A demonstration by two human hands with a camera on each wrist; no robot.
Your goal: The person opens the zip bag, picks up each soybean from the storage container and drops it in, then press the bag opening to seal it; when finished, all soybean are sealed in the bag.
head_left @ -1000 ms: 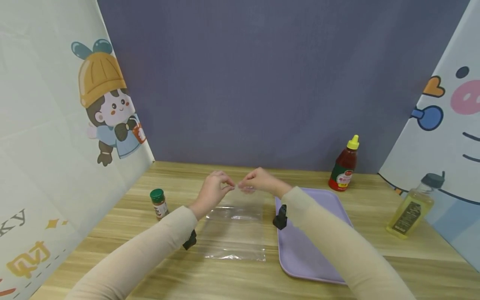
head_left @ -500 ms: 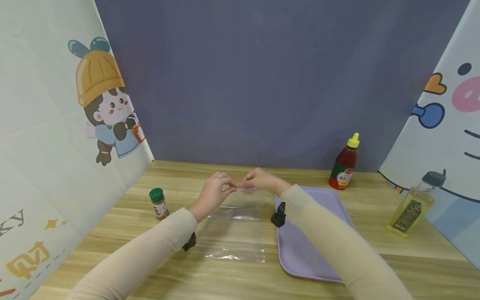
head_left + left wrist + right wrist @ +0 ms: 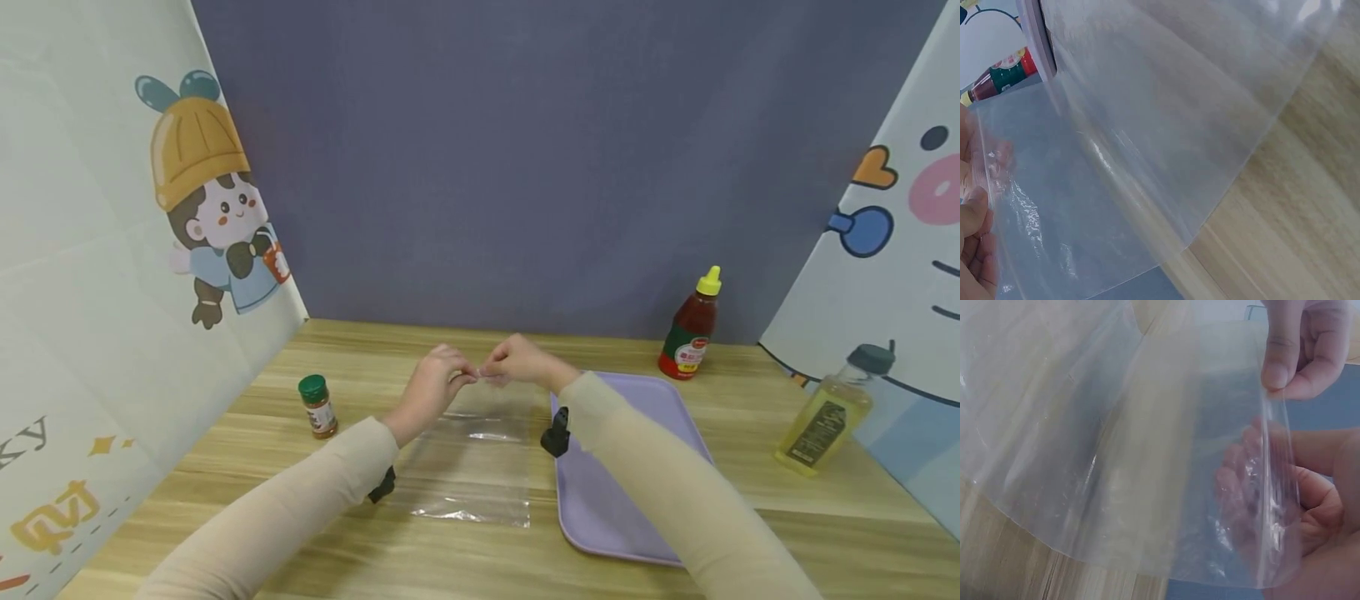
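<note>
A clear zip-lock bag (image 3: pixel 480 467) hangs from both hands, its lower end lying on the wooden table. At its top edge, the left hand (image 3: pixel 435 385) pinches the plastic between thumb and fingers. The right hand (image 3: pixel 521 362) grips the same edge just beside it, fingertips nearly meeting the left ones. In the left wrist view, the bag (image 3: pixel 1166 112) spreads wide, with the left hand (image 3: pixel 975 237) at its zip strip. The right wrist view shows the right hand (image 3: pixel 1319 494) with some fingers behind the see-through bag (image 3: pixel 1147 462).
A purple tray (image 3: pixel 630 508) lies right of the bag, partly under the right forearm. Behind it stands a red sauce bottle (image 3: pixel 688 329). An oil bottle (image 3: pixel 825 417) is at the far right. A green-capped spice jar (image 3: pixel 318 406) stands left of the left hand.
The left hand has shifted slightly right along the bag's top edge, narrowing the gap to the right hand. The right hand, bag and bottles stay nearly where they were.
</note>
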